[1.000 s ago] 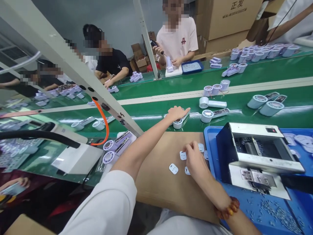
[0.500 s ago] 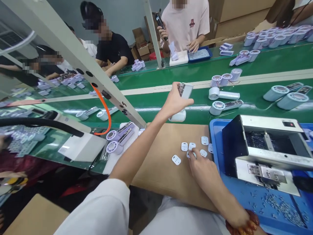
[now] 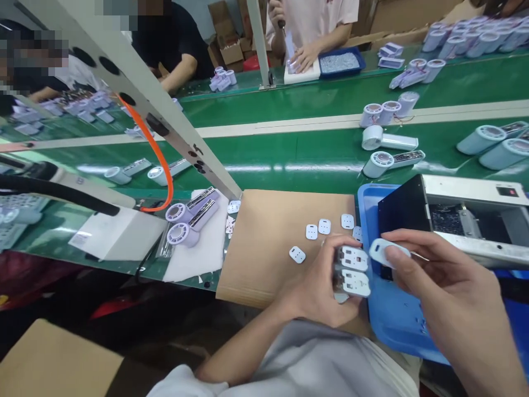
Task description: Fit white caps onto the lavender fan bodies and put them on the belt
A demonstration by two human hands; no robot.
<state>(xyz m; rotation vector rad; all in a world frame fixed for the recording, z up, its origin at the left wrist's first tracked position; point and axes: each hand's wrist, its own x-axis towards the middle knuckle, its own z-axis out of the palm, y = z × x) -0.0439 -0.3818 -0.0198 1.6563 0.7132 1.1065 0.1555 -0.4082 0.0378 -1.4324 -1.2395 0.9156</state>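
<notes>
My left hand (image 3: 316, 289) is shut around a grey-white fan handle (image 3: 351, 270), which has two white perforated plates (image 3: 353, 259) lying on its face. My right hand (image 3: 446, 286) pinches a white rounded plate (image 3: 386, 251) between thumb and fingers, close to the handle. Several loose white plates with small holes (image 3: 314, 231) lie on a brown cardboard sheet (image 3: 268, 253) just beyond my left hand. The handle hides part of the sheet's right edge.
A blue tray (image 3: 366, 220) holds a grey machine with a black lid (image 3: 475, 209) on the right. A green conveyor belt (image 3: 289, 146) carries white fan parts (image 3: 392, 162). A co-worker's hand (image 3: 303, 58) works at a white pad beyond the belt.
My left hand has brought the handle from above the belt back over the cardboard. My right hand has left the sheet and now holds a white plate. The view has tilted down.
</notes>
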